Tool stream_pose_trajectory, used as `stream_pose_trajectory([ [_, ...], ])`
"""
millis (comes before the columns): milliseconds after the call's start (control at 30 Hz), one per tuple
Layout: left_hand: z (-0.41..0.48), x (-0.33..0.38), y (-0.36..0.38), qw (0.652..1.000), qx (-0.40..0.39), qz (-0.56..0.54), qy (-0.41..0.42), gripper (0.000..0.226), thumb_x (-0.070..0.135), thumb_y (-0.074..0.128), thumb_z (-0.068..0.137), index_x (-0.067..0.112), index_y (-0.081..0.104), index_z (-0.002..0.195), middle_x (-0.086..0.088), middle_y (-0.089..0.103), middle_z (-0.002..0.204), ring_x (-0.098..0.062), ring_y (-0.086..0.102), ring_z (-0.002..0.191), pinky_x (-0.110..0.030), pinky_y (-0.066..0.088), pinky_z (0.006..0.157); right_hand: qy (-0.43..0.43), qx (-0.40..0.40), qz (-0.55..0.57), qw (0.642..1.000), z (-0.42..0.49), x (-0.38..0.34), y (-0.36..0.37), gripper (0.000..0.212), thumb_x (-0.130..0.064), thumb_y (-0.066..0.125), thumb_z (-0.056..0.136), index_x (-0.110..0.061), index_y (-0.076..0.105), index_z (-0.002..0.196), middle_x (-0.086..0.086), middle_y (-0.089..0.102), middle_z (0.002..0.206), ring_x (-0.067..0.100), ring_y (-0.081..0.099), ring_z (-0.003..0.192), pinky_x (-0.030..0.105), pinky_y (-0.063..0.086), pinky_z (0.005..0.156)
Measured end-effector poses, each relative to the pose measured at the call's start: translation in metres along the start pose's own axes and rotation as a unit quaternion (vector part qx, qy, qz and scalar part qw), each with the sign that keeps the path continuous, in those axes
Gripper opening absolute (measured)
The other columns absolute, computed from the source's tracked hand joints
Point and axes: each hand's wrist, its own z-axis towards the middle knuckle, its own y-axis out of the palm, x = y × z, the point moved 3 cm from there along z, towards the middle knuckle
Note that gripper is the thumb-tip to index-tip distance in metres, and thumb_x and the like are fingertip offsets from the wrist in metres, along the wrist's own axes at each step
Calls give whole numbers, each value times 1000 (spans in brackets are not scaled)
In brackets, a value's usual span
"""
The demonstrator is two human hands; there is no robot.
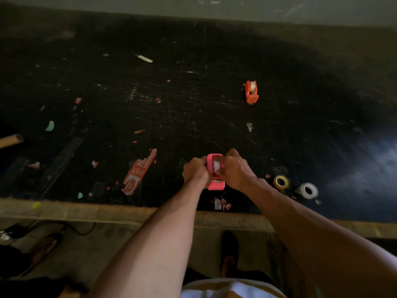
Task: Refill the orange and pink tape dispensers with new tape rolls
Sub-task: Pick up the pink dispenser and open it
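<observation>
The pink tape dispenser (216,184) stands on the black table near the front edge, between my hands. My left hand (196,171) grips its left side. My right hand (234,168) is closed on a white tape roll (216,166) sitting inside the dispenser's cradle. The orange tape dispenser (251,91) stands farther back to the right, with a pale roll visible in it. Two loose rolls lie to the right of my right wrist: a yellow one (281,182) and a white one (307,190).
The black tabletop (193,100) is scratched and littered with paper and tape scraps, including a red printed strip (138,173). A cardboard tube end (12,140) pokes in at the left. The wooden table edge (86,209) runs along the front; cables lie on the floor below.
</observation>
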Motion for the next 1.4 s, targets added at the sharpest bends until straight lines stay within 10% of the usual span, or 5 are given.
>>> stream_pose_trajectory([
  [433,-4,1,-5,992,-30,97,81,18,17,63,96,17,68,114,-9,68,111,-29,68,102,-41,60,85,-45,40,5,998,-14,-5,-15,36,-15,65,91,-23,64,126,-2,49,106,12,54,85,20,41,68],
  [733,-15,-2,-21,992,-32,75,101,54,15,67,94,25,51,144,-7,63,133,-23,70,103,-38,60,85,-24,44,-28,998,-22,-9,-18,35,-12,64,90,-17,66,124,5,59,112,17,59,95,28,52,78],
  [1000,-38,7,-41,975,-140,-136,101,32,-1,71,86,17,70,113,-12,68,125,-27,67,111,-42,60,88,-17,69,17,997,-33,-26,-23,34,-10,65,90,-21,68,122,2,68,108,16,62,94,26,51,74],
  [1400,-54,-9,-40,965,-187,-135,122,28,5,75,86,10,74,113,-8,70,118,-21,69,102,-36,62,85,32,102,39,993,-67,-31,-14,31,-7,65,89,-30,73,108,-2,69,90,17,64,81,21,47,59],
])
